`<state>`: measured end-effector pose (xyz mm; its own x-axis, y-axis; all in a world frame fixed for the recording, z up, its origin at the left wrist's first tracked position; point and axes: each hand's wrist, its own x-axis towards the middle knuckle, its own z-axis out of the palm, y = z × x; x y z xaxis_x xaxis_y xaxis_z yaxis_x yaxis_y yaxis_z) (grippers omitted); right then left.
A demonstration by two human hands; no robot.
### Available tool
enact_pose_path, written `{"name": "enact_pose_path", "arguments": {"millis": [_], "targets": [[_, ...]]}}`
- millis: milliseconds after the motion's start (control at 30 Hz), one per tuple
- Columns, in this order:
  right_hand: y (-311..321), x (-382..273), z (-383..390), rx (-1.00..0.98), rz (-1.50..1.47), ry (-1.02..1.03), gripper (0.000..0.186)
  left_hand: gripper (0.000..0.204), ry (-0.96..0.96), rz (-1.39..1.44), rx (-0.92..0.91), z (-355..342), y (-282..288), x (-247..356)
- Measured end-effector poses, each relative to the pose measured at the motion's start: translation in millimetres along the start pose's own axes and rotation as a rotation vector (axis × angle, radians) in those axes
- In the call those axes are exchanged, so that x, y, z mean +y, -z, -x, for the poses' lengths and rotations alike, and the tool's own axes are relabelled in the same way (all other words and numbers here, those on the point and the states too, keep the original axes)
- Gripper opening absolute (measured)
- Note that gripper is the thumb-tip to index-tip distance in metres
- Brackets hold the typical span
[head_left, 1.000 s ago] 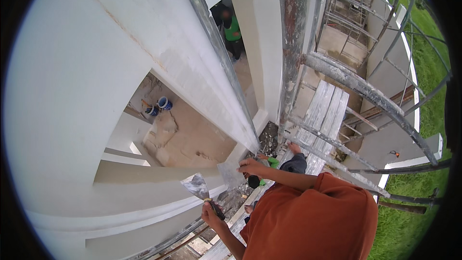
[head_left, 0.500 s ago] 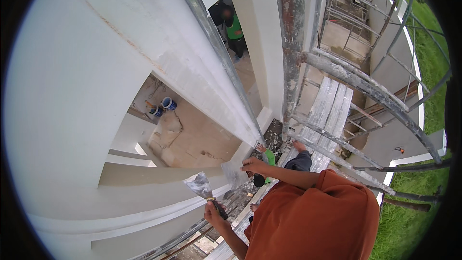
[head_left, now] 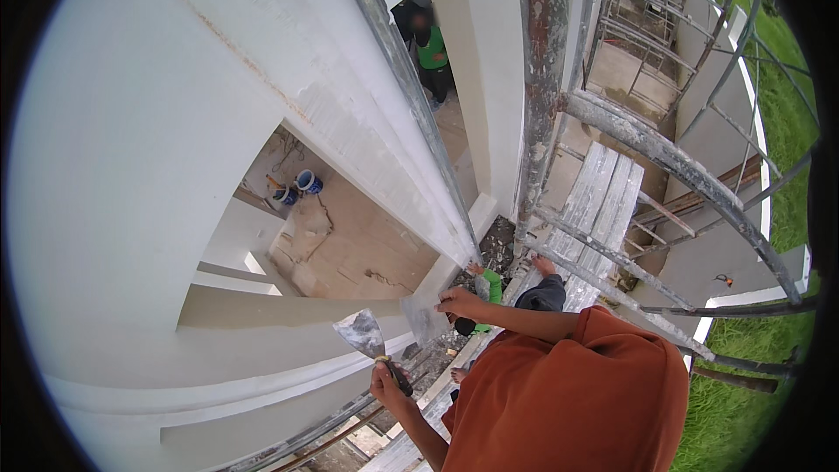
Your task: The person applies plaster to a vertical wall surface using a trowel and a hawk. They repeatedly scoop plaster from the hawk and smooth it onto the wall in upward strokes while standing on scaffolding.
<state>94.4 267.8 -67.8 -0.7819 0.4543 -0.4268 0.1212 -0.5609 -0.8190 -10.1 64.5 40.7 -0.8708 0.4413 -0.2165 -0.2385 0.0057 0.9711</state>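
Observation:
My left hand (head_left: pixel 390 392) is closed round the dark handle of a putty knife (head_left: pixel 360 332). The knife's wide metal blade points up and away, smeared with white filler. Farther right, my right hand (head_left: pixel 461 304) pinches the edge of a thin, flat, greyish scraper plate (head_left: pixel 422 319). The two tools are close together but apart, both held in front of the white wall (head_left: pixel 114 192). A pale, rough band of filler (head_left: pixel 350 131) runs along the wall's edge beside a long metal straightedge or pole (head_left: pixel 406 92).
I am on scaffold planks (head_left: pixel 594 201) among metal pipes (head_left: pixel 690 162). Below, close by, a co-worker's green sleeve (head_left: pixel 493 287) shows. Another person in green (head_left: pixel 431 52) stands inside the opening. Two buckets (head_left: pixel 308 182) sit on the floor below. Grass (head_left: pixel 734 402) lies at right.
The view has shifted slightly, so wall and scaffold sit a little differently. Both hands keep their hold on the tools and have hardly moved. The person inside appears turned slightly.

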Motion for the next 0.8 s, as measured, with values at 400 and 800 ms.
{"name": "enact_pose_path", "arguments": {"millis": [400,800], "targets": [[-4.4,-42.0,20.1,0.028,-0.325,0.171,0.031,0.021,-0.235,-0.120,0.118,2.7,-11.3,4.0],[-42.7,-93.1,58.2,-0.124,-0.338,0.173,0.033,0.023,-0.375,-0.269,0.202,10.4,-40.4,38.9]]}}
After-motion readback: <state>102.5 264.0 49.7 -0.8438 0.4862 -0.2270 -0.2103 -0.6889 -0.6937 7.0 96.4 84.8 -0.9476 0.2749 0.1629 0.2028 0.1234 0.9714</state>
